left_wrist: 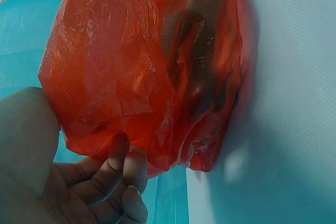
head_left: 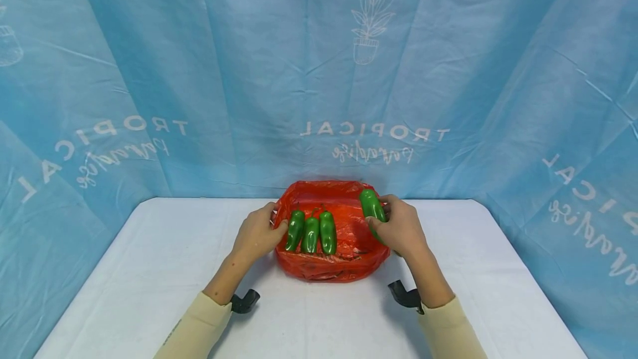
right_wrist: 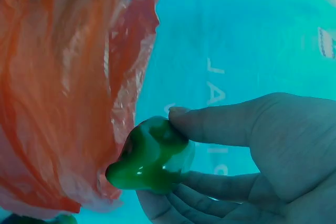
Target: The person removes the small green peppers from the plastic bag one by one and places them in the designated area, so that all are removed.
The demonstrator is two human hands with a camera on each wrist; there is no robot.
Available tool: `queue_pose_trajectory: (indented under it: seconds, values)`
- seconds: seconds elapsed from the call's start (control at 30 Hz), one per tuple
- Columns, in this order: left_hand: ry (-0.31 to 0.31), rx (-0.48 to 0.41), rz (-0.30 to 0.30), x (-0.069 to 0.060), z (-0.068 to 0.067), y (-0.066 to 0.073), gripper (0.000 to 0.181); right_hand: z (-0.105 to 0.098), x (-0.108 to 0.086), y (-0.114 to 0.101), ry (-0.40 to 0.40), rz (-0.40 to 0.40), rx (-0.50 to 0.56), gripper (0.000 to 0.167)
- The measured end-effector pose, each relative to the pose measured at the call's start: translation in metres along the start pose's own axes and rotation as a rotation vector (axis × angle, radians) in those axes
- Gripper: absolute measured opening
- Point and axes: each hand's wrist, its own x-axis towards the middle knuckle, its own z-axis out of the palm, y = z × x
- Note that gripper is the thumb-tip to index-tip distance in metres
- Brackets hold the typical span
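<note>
Red plastic bag (head_left: 331, 268), one, mouth open, upon white tabletop (head_left: 174, 259). Three green peppers (head_left: 310, 235), side by side within, towards nine o'clock. Fourth green pepper (head_left: 371, 205), at the bag's two-o'clock rim. Hands, two: right hand (head_left: 402, 228), at three o'clock, pinching the fourth pepper between thumb and fingers; left hand (head_left: 256, 232), at nine o'clock, pinching the bag's edge. Blue curtain (head_left: 259, 71), printed, at twelve o'clock.

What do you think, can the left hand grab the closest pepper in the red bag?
Probably yes: the red bag is open and that green pepper lies right beside the left hand. The hand holds the bag's edge, so it may need to let go.
</note>
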Motion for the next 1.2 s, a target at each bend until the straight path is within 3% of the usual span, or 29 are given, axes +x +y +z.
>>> queue_pose_trajectory:
  seconds: [0.63, 1.2]
  values:
    - [-0.007, -0.008, -0.005, 0.0, 0.0, -0.002, 0.039, -0.019, 0.011, 0.033, 0.01, 0.1, -0.005, 0.059]
    - [-0.006, -0.012, -0.001, 0.0, 0.001, -0.002, 0.038, -0.022, 0.019, 0.06, 0.014, 0.19, -0.018, 0.059]
